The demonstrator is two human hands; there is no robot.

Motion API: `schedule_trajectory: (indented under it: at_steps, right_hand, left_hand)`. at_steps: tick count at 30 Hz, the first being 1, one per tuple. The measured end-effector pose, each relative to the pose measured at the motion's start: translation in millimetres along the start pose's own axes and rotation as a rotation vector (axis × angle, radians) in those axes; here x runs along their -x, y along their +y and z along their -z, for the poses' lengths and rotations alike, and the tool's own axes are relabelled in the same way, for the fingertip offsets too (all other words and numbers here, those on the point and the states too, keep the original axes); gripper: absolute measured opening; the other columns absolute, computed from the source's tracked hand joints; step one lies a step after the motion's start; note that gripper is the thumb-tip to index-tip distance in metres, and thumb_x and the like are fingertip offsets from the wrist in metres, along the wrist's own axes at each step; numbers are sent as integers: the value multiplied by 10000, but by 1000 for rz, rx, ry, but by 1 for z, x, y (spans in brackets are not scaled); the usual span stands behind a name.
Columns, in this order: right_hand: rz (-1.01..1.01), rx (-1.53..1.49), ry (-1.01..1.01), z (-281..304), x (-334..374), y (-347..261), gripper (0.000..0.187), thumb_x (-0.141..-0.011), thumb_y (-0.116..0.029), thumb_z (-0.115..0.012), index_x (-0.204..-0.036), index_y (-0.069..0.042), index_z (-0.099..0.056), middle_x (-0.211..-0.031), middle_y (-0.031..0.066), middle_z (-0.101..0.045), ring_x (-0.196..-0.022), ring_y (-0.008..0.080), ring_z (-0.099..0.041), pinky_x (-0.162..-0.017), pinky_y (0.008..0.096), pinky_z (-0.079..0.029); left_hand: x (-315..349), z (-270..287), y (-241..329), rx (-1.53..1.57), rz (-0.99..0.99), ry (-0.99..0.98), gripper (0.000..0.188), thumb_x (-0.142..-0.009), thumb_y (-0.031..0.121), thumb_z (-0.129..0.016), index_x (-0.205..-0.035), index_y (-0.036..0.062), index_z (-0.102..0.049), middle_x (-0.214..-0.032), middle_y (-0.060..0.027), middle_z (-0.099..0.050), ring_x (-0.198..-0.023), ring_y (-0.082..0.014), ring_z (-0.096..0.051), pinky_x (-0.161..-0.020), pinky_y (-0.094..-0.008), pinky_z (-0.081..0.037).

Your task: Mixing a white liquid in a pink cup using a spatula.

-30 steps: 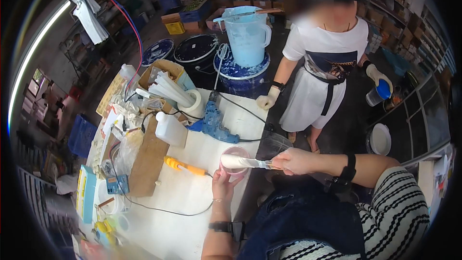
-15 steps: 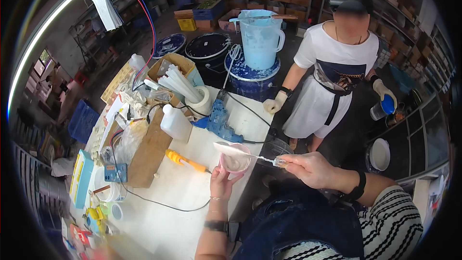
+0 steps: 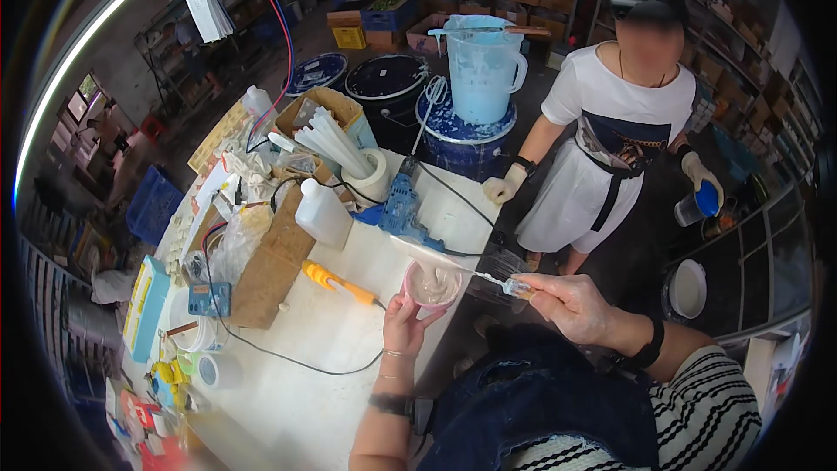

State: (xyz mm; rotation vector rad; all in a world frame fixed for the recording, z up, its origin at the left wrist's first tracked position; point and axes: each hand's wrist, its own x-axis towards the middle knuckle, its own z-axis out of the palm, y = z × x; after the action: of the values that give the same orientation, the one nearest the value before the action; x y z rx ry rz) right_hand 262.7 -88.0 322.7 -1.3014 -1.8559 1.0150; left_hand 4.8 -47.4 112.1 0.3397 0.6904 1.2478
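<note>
My left hand [image 3: 404, 323] is wrapped round a small pink cup [image 3: 426, 303], which is tilted so that the pale grey paste [image 3: 436, 283] inside shows. Pinched in my right hand [image 3: 571, 307] is a spatula [image 3: 493, 278] with a long, paste-coated blade and a smeared handle. Its blade stretches left over the far side of the cup's mouth, slightly blurred; whether it touches the rim I cannot tell. Behind the cup, a blue power drill [image 3: 404, 209] with a whisk-like mixing rod lies on the white table. An orange-handled tool [image 3: 338, 282] rests left of the cup.
A white plastic bottle [image 3: 323, 215], a cardboard box [image 3: 283, 275] and a roll holding white sticks [image 3: 370, 176] crowd the table's left. Beyond stands a blue-stained pitcher [image 3: 479, 78] on a drum [image 3: 462, 144]. A gloved co-worker [image 3: 615, 113] stands at right, holding a blue-lidded jar [image 3: 697, 207].
The spatula blade has shifted from across the cup's opening to its far side, showing more paste. The cup has tipped a little toward me. Both hands keep their holds.
</note>
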Motion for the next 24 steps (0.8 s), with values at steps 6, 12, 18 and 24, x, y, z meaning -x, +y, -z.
schedule_trajectory:
  at_steps: [6, 12, 18, 24]
  right_hand:
    - [-44, -8, 2, -6, -3, 11, 288, -909, -126, -532, -1168, -5, -569, -917, 145, -668, -792, 192, -661, -686, 278, -498]
    - [1, 152, 37, -33, -3, 70, 287, -896, -180, -555, -1146, -44, -593, -852, 131, -656, -743, 243, -646, -644, 307, -493]
    - [335, 483, 119, -63, -14, 126, 309, -834, -160, -614, -1141, -128, -613, -688, 64, -554, -621, 242, -577, -532, 353, -454]
    - [336, 537, 86, -70, -10, 166, 384, -823, -155, -616, -1204, -181, -573, -709, 50, -540, -603, 242, -565, -522, 362, -467]
  left_hand:
    - [-1, 2, 1, 22, 30, -40, 118, -871, 182, -599, -834, 136, -496, -1343, -96, -453, -1229, -322, -442, -861, -629, -463]
    - [-3, -3, 2, 22, 24, -16, 138, -881, 201, -593, -824, 124, -492, -1289, -76, -487, -1155, -294, -495, -841, -616, -482]
    - [-2, -6, 7, 6, 35, 64, 158, -894, 212, -577, -815, 115, -482, -1135, -55, -542, -1076, -269, -528, -829, -612, -491]
    - [-14, 6, 2, 24, 46, 210, 180, -891, 240, -583, -827, 115, -470, -978, -60, -546, -1006, -266, -538, -793, -606, -506]
